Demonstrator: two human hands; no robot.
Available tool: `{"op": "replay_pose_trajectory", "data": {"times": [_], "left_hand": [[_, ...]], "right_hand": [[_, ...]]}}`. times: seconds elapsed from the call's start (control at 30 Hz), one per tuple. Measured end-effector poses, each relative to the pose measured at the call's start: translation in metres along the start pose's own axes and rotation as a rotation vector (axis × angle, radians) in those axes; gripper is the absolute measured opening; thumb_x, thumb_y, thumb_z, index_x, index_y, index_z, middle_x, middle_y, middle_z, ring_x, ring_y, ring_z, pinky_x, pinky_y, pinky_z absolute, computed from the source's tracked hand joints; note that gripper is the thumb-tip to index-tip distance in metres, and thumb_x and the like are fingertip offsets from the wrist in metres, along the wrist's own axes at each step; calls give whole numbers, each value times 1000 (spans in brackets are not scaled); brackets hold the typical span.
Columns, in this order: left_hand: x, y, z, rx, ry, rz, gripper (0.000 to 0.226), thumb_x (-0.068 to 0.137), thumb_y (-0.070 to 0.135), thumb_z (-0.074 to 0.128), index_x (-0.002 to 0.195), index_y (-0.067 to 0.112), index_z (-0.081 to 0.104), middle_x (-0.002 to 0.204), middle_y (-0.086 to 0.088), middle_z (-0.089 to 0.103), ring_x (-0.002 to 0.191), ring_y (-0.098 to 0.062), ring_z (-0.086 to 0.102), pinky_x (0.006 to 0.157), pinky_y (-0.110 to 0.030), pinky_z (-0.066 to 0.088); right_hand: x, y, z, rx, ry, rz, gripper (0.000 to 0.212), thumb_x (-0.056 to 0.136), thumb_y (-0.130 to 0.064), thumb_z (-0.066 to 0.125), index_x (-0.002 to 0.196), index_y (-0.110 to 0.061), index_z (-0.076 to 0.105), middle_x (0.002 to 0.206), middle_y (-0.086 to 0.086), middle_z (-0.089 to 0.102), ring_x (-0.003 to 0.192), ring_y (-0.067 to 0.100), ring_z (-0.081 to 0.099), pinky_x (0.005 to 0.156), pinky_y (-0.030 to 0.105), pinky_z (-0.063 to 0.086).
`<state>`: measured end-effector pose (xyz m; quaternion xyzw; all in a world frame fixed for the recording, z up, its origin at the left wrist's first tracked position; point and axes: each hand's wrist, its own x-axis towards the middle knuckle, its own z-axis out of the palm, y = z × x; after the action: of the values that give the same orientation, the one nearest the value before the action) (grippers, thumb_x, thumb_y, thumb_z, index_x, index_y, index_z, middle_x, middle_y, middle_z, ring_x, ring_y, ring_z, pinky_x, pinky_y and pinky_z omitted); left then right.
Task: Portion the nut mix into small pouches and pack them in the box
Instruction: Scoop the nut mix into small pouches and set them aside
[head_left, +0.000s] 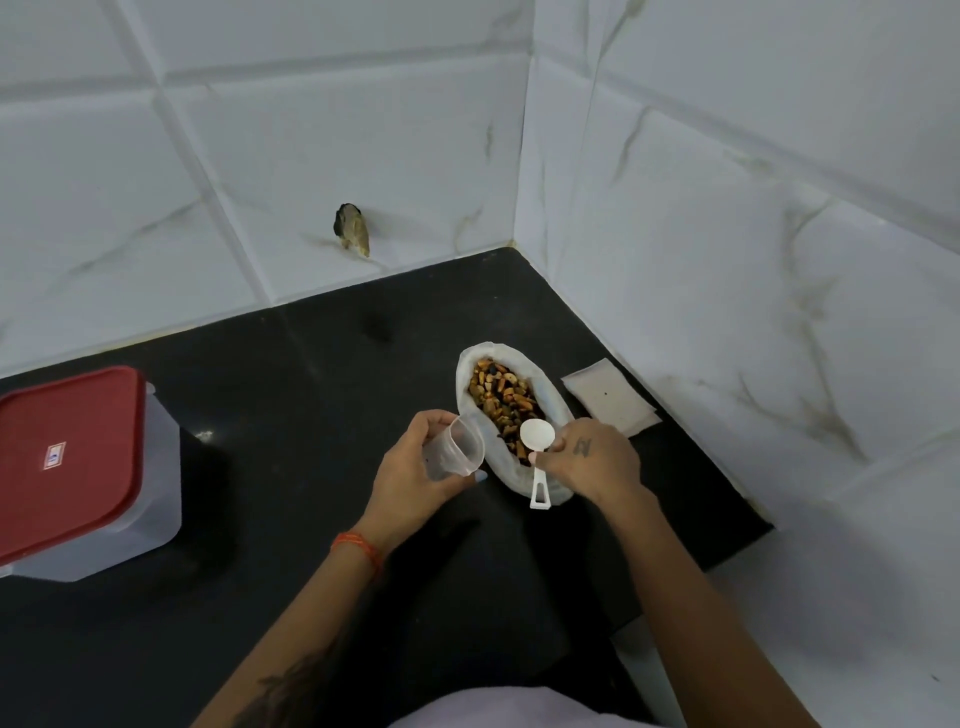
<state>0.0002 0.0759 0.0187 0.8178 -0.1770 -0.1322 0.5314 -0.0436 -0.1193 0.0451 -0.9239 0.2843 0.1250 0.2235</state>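
My left hand (410, 478) grips the small clear pouch (453, 451) mouth-open; right hand (597, 462) pinches the white plastic scoop (538, 447) over the nut mix (504, 397), ready to fill.

An orange thread bracelet (358, 546) is being worn on the left wrist. Dark tattoos are being shown on the left forearm (291, 691) and the back of the right hand (592, 457). Both arms are being left bare.

Black counter (322, 374); on it red-lidded box (78, 467), open bag of nut mix (506, 400), flat pouches (610, 395)
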Motion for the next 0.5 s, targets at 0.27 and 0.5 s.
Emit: {"op": "replay_pose_trajectory", "data": {"times": [0.27, 0.5], "left_hand": [[0, -1, 10, 20, 30, -64, 56, 70, 28, 82, 113, 32, 46, 108, 19, 55, 100, 3, 53, 77, -12, 42], [6, -2, 23, 31, 10, -124, 56, 73, 33, 79, 116, 32, 43, 111, 16, 57, 102, -3, 56, 76, -14, 43]], "right_hand": [[6, 5, -9, 29, 268, -157, 24, 90, -32, 58, 104, -14, 62, 97, 2, 68, 90, 18, 64, 65, 24, 39], [30, -3, -3, -98, 336, -298, 20, 93, -26, 56, 107, -13, 62, 98, 5, 68, 90, 20, 64, 64, 23, 40]]}}
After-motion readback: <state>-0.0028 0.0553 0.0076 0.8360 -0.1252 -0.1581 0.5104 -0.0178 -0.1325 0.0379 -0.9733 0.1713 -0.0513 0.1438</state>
